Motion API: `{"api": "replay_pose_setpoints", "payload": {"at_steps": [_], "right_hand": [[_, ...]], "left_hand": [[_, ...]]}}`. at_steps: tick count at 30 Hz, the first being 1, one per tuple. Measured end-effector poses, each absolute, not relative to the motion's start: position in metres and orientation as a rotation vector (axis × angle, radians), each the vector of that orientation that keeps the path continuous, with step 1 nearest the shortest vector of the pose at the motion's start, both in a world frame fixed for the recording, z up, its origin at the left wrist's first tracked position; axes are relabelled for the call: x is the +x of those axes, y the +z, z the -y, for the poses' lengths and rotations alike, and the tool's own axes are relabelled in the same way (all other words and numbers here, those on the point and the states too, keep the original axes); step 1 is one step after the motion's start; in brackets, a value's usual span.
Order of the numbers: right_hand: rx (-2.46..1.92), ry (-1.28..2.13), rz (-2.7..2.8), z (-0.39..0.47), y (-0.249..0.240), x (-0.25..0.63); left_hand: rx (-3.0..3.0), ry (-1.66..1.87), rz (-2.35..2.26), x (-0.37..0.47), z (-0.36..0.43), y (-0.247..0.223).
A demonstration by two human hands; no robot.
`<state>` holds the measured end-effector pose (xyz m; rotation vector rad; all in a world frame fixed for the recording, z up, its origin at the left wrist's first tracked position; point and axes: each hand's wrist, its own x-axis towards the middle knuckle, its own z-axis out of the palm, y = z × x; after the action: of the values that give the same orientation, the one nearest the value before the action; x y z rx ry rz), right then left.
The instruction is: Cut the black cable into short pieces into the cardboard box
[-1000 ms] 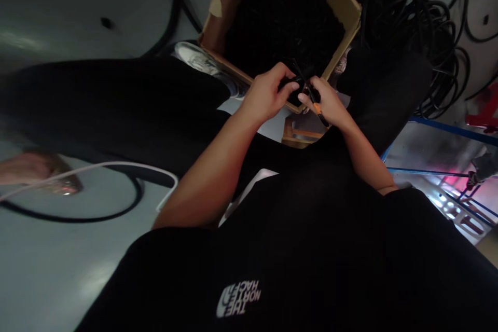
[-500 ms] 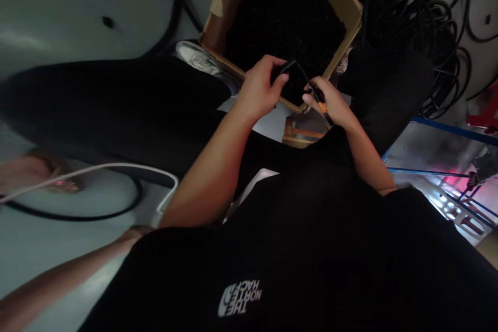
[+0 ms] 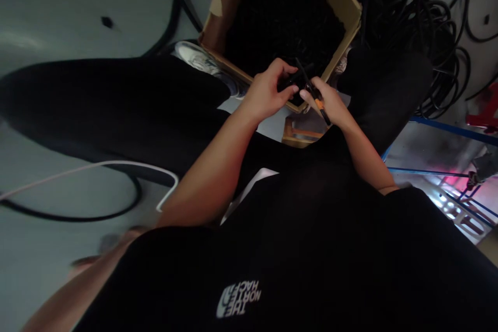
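Over the near corner of a cardboard box [image 3: 233,68], both hands are close together. My left hand [image 3: 268,91] pinches a short black piece [image 3: 288,82] between thumb and fingers; its exact kind is too dark to make out. In my right hand [image 3: 330,101] is a slim black tool with an orange band [image 3: 319,104]. Its thin dark front end points up and left, beside the black piece. Whether the two touch, I cannot tell. Many small black pieces [image 3: 280,15] fill the box below.
Black cables [image 3: 436,26] lie in coils at the upper right. A white cord [image 3: 112,164] crosses on the left, with a black cable loop [image 3: 78,218] beneath. A wooden piece [image 3: 298,135] stands below the box. Another person's arm [image 3: 73,290] shows at lower left.
My left hand has shifted slightly right, toward the tool, and the black piece has turned. My right hand has barely moved. The other person's hand at far left has left that spot.
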<state>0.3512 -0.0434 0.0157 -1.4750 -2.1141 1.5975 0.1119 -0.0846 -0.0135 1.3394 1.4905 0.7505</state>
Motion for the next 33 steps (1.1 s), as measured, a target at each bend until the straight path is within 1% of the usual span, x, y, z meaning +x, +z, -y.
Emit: {"api": "replay_pose_setpoints", "payload": {"at_steps": [8,15,19,25,33], "right_hand": [[-1.503,1.566,2.102,0.040,0.014,0.354],[-1.505,1.442,2.202,0.032,0.006,0.361],[-1.495,1.486,2.222,0.031,0.008,0.367],[-1.437,1.539,2.236,0.029,0.010,0.370],[-1.527,1.634,2.058,0.031,0.028,0.364]], "left_hand": [[1.344,0.697,-1.508,0.108,0.084,-0.004],[1.440,0.618,-1.513,0.104,0.084,-0.003],[1.486,0.568,-1.528,0.101,0.083,-0.005],[1.549,0.500,-1.365,0.099,0.083,-0.009],[1.343,0.548,-1.539,0.099,0.082,-0.006]]}}
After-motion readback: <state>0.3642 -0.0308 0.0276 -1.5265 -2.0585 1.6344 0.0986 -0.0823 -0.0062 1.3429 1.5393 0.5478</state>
